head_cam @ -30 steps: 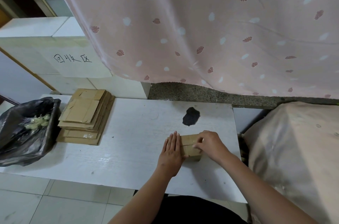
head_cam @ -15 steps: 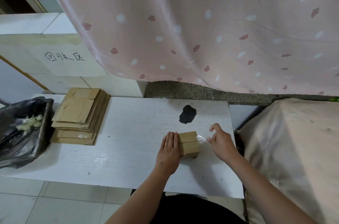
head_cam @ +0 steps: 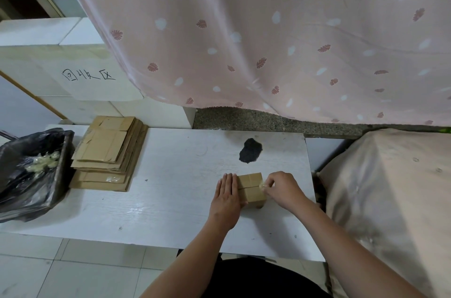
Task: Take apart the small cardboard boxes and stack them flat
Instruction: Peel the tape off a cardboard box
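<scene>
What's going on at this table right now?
A person is taking apart a small cardboard box on the white table. The left hand lies flat against the box's left side, steadying it, while the right hand pinches a crumpled bit of clear tape at the box's top seam. A stack of flattened boxes sits at the table's left end, beside a bin lined with a black bag holding tape scraps.

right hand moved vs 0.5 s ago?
Yes. The right hand has come back in toward the box, closing the gap beside it; it now pinches a scrap of clear tape at the box's right edge. The left hand stays flat against the box.
</scene>
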The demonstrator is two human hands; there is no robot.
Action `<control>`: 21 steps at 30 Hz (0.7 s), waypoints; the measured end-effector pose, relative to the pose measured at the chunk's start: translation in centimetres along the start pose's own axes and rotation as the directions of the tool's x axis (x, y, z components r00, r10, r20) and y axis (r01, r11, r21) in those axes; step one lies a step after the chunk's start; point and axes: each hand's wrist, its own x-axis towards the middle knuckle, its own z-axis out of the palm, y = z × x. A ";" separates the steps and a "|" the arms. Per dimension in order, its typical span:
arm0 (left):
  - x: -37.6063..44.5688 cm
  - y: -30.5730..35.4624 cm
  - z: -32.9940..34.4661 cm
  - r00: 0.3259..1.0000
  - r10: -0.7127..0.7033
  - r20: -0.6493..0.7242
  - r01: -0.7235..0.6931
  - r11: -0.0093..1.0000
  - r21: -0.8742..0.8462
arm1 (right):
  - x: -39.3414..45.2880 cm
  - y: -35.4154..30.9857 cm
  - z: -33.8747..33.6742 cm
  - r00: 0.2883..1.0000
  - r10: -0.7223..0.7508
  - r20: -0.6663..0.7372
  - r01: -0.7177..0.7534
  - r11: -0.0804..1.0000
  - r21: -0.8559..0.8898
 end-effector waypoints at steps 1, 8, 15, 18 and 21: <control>0.0 0.1 -0.1 1.000 -0.002 0.005 0.002 1.000 -0.001 | -0.1 -0.2 -0.1 1.000 -0.019 -0.006 0.018 0.998 -0.058; -0.2 0.4 -0.7 0.999 -0.013 0.051 0.011 1.000 0.027 | 0.4 -0.5 1.0 0.990 -0.119 0.080 0.131 0.977 -0.169; 0.4 1.6 -2.1 0.999 0.048 0.014 -0.048 0.998 0.039 | 0.1 0.1 0.6 0.991 -0.117 0.066 0.115 0.993 0.025; 0.9 2.4 -2.6 0.996 0.051 -0.071 -0.053 0.999 -0.015 | 0.1 -0.7 0.3 0.988 -0.143 0.054 0.134 0.980 0.146; 1.4 2.2 -2.8 0.992 0.055 -0.112 -0.062 0.996 -0.063 | 0.0 -1.2 -0.2 0.982 -0.190 0.022 0.183 0.966 0.184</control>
